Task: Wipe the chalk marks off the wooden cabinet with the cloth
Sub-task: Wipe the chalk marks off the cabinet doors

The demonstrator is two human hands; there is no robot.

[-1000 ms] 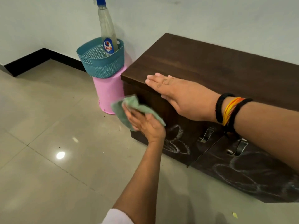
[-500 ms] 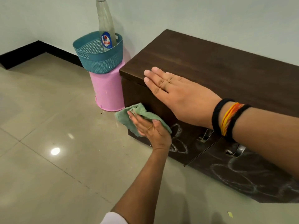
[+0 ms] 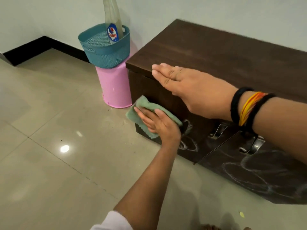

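Cloth (image 3: 146,105) now lower on cabinet (image 3: 216,52) front than 1 s ago, just left of chalk marks (image 3: 189,146). Left hand (image 3: 157,125) presses it, fingers straight. Right hand (image 3: 191,90) flat, empty, at top edge.

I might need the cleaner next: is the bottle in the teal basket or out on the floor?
In. The bottle stands inside the teal basket, its base hidden behind the rim.

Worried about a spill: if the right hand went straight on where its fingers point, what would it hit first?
Probably the teal basket on the pink bin, just past the cabinet; depth from the right hand is unclear.
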